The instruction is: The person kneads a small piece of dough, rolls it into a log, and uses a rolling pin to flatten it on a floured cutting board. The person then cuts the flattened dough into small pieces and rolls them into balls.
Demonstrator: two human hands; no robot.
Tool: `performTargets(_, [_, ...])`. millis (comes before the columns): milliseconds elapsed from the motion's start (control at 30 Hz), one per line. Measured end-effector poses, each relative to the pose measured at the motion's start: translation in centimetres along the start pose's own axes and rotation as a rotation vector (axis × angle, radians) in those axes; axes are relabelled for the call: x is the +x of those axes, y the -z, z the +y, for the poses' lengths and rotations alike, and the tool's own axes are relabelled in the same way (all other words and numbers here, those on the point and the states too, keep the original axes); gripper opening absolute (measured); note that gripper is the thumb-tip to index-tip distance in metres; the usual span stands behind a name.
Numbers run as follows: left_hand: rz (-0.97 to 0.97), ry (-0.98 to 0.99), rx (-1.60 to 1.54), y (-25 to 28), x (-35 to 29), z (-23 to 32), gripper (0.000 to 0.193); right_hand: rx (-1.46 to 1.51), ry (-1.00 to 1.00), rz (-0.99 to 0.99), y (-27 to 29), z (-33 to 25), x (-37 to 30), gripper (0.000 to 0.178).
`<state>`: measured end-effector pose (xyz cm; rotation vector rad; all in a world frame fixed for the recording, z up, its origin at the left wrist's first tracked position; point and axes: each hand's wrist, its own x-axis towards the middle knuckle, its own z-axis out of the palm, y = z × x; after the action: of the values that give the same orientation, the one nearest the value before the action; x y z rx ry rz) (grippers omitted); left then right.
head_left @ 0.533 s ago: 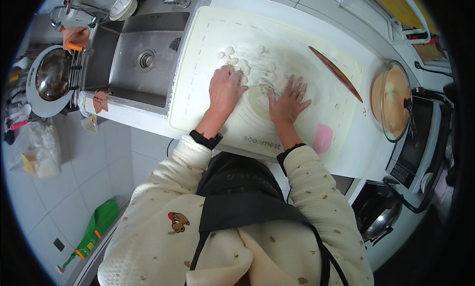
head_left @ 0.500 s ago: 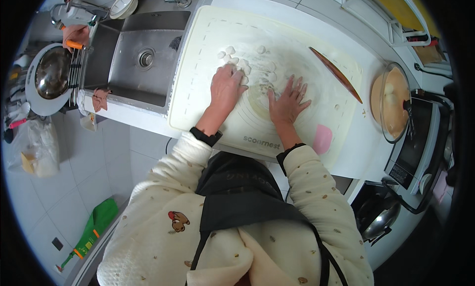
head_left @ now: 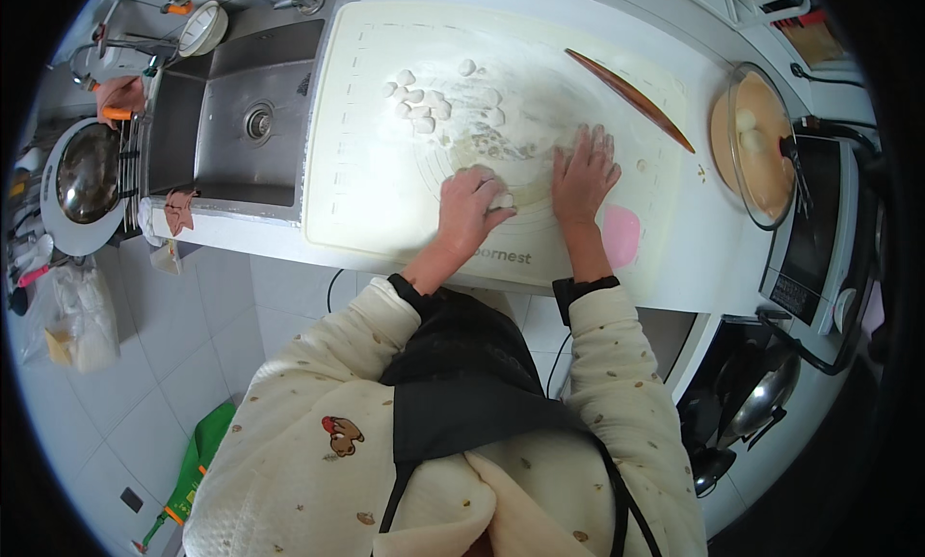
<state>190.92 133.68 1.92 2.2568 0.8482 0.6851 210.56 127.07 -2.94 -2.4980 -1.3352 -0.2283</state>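
Near the front of a floured cream mat (head_left: 361,196), my left hand (head_left: 467,210) has its fingers curled around a small white dough piece (head_left: 502,200), which peeks out by the thumb. My right hand (head_left: 583,176) lies palm down on the mat, fingers stretched forward, with nothing seen in it. Beyond my left hand sits a loose cluster of several floured dough pieces (head_left: 424,125). Ahead and to the right of my right hand lies a slim, tapered dark-wood rolling pin (head_left: 631,99). A pink dough scraper (head_left: 621,236) rests beside my right wrist.
A steel sink (head_left: 236,181) adjoins the mat on the left. At the right stands an orange-toned bowl (head_left: 727,138) with a glass lid, pale round lumps inside, next to a microwave oven (head_left: 809,229). A white wire rack (head_left: 761,8) is at the back right.
My left hand has moved from the dough cluster toward me and right, carrying one piece. My right hand remains flat with its fingers closer together. The whole view has shifted slightly.
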Motion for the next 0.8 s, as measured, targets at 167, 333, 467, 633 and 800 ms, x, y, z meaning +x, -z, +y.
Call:
performTargets(167, [0.008, 0.038, 0.097, 0.6, -1.6, -1.0, 0.040, 0.109, -0.063, 0.082, 1.7, -2.0, -1.1, 0.069])
performTargets(333, [-0.001, 0.056, 0.092, 1.9, -1.6, -0.6, 0.054, 0.144, -0.151, -0.088, 2.2, -9.1, -0.6, 0.082])
performTargets(467, [0.012, 0.139, 0.024, 3.7, -2.7, -2.8, 0.052, 0.126, -0.027, -0.270, 1.6, -12.5, -0.7, 0.094])
performTargets(633, [0.089, 0.387, 0.041, 7.0, -1.8, -4.4, 0.041, 0.089, -0.089, -0.300, 0.4, -13.0, -1.2, 0.101])
performTargets(800, [0.177, 0.305, 0.207, 7.6, 3.1, -5.7, 0.037, 0.022, -0.072, -0.362, 0.4, -13.0, -1.0, 0.102])
